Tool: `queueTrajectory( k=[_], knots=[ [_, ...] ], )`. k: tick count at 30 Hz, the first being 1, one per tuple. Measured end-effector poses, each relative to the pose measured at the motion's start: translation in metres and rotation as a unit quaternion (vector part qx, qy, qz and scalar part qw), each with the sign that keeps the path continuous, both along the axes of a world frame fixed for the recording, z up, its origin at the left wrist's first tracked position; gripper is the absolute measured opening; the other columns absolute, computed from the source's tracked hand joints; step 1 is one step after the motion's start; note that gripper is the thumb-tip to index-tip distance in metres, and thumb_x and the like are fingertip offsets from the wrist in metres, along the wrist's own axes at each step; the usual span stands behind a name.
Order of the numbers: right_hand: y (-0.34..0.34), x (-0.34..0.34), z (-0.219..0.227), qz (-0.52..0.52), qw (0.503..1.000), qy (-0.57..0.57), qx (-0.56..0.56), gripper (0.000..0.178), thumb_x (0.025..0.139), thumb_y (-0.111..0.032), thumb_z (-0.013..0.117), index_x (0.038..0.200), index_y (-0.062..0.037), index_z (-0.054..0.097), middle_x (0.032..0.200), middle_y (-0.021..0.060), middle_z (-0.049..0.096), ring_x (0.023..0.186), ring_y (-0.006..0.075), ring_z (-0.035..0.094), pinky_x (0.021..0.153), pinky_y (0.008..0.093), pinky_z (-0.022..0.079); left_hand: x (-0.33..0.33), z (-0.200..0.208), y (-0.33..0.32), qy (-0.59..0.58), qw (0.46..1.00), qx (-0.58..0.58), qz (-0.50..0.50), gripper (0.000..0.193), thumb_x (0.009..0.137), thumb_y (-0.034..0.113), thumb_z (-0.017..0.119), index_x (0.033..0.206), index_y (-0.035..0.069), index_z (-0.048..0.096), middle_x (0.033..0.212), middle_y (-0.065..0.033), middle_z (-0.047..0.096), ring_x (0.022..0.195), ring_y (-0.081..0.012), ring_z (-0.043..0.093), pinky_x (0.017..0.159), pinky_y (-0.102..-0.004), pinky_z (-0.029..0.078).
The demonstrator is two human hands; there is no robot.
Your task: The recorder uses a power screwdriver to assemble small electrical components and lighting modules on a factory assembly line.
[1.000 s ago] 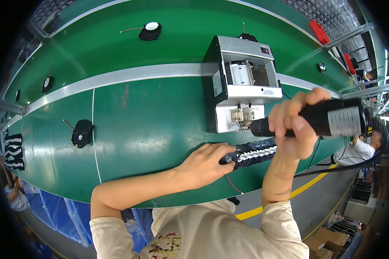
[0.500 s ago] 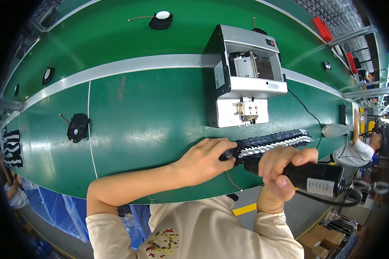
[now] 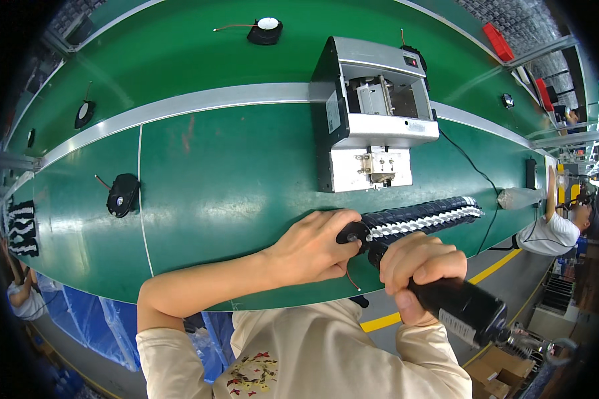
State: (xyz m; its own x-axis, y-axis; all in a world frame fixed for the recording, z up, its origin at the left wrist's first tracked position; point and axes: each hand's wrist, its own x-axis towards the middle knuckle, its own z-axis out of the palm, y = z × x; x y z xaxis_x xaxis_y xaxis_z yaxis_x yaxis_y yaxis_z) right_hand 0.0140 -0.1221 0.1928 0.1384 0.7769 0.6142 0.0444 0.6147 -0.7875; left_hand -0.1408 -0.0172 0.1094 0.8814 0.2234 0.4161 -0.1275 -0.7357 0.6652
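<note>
My left hand (image 3: 313, 246) is closed around a black part with a rounded end (image 3: 354, 234), and a thin red wire trails below it near the table's front edge. In my right hand (image 3: 422, 269) is a black electric screwdriver (image 3: 466, 309), its rear end pointing down to the right with a coiled spring and ring behind. The screwdriver's nose comes close to the black part; whether its tip touches is hidden. Just beyond both hands lies a long row of stacked black and white parts (image 3: 426, 216).
A grey screw feeder (image 3: 379, 126) stands behind the row, its cable running right. A black part with a wire (image 3: 122, 195) lies at left, black-and-white strips (image 3: 22, 228) farther left. Similar wired parts (image 3: 266, 32) lie on the far green belt. A clear bag (image 3: 518, 198) and another person (image 3: 549, 229) are at right.
My right hand has moved left and slightly down, and the screwdriver's rear end has swung downward. My left hand keeps its grip. Parts on the far belt have shifted right.
</note>
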Motion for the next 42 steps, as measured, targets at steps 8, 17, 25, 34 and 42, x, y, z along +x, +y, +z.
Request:
queueTrajectory(
  k=[8,17,25,34,42],
  knots=[
    [-0.001,0.043,0.022,0.05,0.984,0.14,0.101,0.07,0.077,-0.006,0.068,0.14,-0.0099,0.036,0.066,0.0041,0.058,0.048,0.0183,0.058,0.049,0.0327,0.055,-0.003,0.009,0.01,-0.01,1.0,-0.014,0.002,0.037,0.064,0.011,0.076,0.101,0.01,0.07,0.126,-0.0112,0.056,0.114,-0.0323,0.055,0.093,-0.0458,0.045],
    [-0.005,0.077,0.02,0.014,0.992,0.059,0.111,0.066,0.077,-0.004,0.072,0.133,-0.0052,0.037,0.063,0.0052,0.057,0.047,0.0182,0.057,0.048,0.0327,0.053,-0.054,0.057,0.164,0.122,0.946,0.197,0.227,0.049,0.066,0.007,0.07,0.114,0.012,0.063,0.129,-0.0116,0.057,0.121,-0.0337,0.05,0.098,-0.0487,0.036],
    [-0.004,0.077,0.013,-0.014,0.989,0.092,0.111,0.058,0.075,-0.005,0.074,0.125,-0.0038,0.043,0.063,0.005,0.057,0.046,0.0171,0.057,0.047,0.0319,0.053,0.029,0.045,0.273,-0.004,0.909,0.163,0.383,0.026,0.075,0.002,0.06,0.101,0.006,0.062,0.11,-0.0162,0.061,0.096,-0.037,0.063,0.082,-0.0473,0.052],
    [-0.005,0.074,0.006,-0.002,0.992,0.093,0.09,0.058,0.078,-0.002,0.071,0.128,-0.0031,0.041,0.062,0.0052,0.054,0.044,0.0173,0.054,0.046,0.0326,0.051,0.148,0.013,0.271,0.086,0.899,0.137,0.406,0.031,0.078,0.033,0.076,0.091,0.007,0.064,0.102,-0.0183,0.059,0.093,-0.0394,0.063,0.081,-0.0484,0.053],
    [-0.008,0.081,0.009,0.029,0.991,0.074,0.106,0.058,0.077,-0.002,0.071,0.127,-0.0024,0.042,0.063,0.0046,0.056,0.046,0.0167,0.056,0.046,0.0311,0.052,0.019,0.1,0.207,-0.095,0.914,-0.051,0.391,0.027,0.097,0.025,0.057,0.097,-0.001,0.063,0.082,-0.0192,0.065,0.071,-0.0331,0.065,0.069,-0.0385,0.052]
  ],
)
